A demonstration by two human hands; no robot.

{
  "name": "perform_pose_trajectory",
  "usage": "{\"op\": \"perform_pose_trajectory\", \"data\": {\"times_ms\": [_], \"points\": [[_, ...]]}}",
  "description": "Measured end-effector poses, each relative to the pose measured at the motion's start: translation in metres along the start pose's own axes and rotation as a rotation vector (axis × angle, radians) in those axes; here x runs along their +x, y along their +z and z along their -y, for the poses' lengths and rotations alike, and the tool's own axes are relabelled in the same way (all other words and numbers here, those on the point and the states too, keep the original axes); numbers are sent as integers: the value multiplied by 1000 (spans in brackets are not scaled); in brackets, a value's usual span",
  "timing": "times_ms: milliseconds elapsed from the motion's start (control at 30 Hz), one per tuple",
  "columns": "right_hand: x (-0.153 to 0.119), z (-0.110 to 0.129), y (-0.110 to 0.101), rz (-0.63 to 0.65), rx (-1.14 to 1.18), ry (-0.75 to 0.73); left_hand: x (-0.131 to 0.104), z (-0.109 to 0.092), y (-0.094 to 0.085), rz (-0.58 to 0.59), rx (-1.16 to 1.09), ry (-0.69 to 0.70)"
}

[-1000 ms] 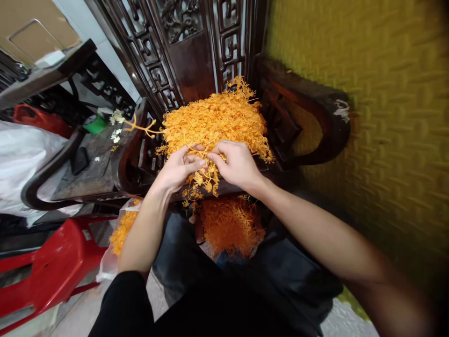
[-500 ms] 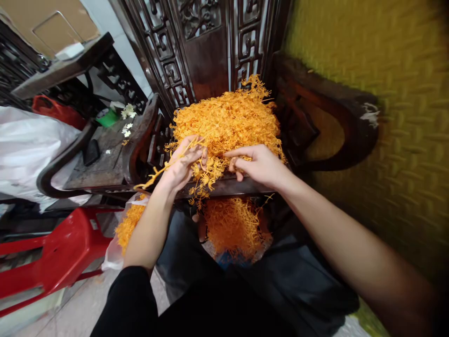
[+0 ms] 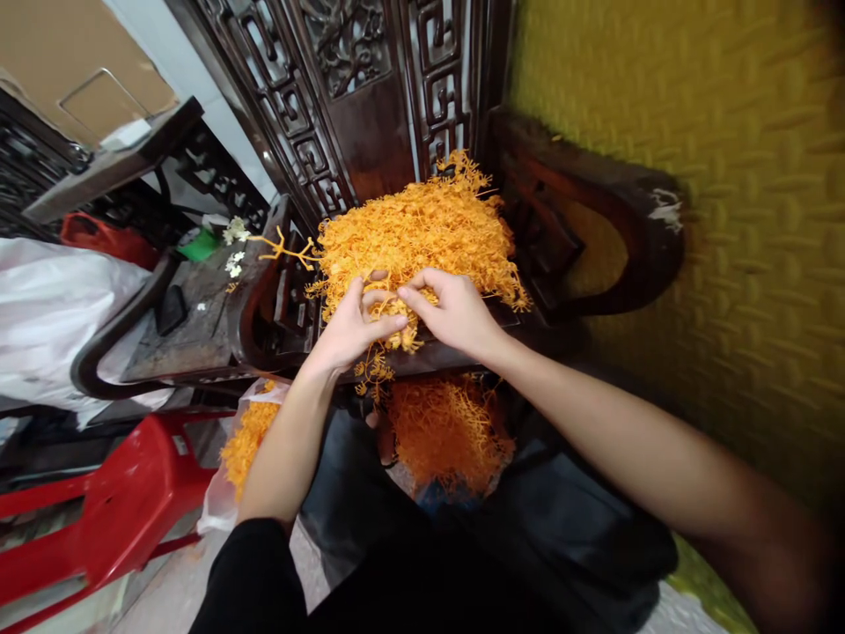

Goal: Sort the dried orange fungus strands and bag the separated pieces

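A large heap of orange-yellow plastic sprigs (image 3: pixel 415 224), thin and branching, lies on the seat of a dark carved wooden chair (image 3: pixel 370 132). My left hand (image 3: pixel 360 321) is at the heap's front edge, its fingers curled round part of a sprig and its thumb stretched to the right. A branched stem (image 3: pixel 283 248) sticks out to the left beyond the heap; where it joins the hand or heap is hidden. Close on the right, my right hand (image 3: pixel 452 308) pinches at the same sprig between thumb and forefinger. Some sprigs dangle over the seat edge (image 3: pixel 375 374).
More orange sprigs (image 3: pixel 449 431) fill a container between my legs, and others sit in a white plastic bag (image 3: pixel 221 502) at left. A red plastic stool (image 3: pixel 142 493) stands beside it. On the neighbouring wooden chair are small white flowers (image 3: pixel 234 261) and a black object (image 3: pixel 172 308).
My right hand has moved left, from the heap to beside my left hand, and now pinches. The branched stem has swung from lying across my left wrist to pointing left above it.
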State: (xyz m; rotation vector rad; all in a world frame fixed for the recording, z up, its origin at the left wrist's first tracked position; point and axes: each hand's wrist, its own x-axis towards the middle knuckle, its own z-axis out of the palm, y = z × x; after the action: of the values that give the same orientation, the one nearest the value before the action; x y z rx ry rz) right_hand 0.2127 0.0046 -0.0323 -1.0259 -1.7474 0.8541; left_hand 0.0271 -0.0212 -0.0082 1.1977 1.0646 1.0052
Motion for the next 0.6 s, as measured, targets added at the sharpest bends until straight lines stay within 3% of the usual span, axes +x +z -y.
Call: {"op": "perform_pose_trajectory", "data": {"times_ms": [100,267,500,600], "points": [[1,0,-4,76,27,23,-1,1,-1,13,-42,-10],[7,-1,-14,316,121,-12,0,3,-6,25,-47,-32],[10,-8,-15,421,-4,-65,-1,3,-6,57,111,-32],[12,-7,-20,431,-83,-86,-1,3,-2,15,154,-38]]}}
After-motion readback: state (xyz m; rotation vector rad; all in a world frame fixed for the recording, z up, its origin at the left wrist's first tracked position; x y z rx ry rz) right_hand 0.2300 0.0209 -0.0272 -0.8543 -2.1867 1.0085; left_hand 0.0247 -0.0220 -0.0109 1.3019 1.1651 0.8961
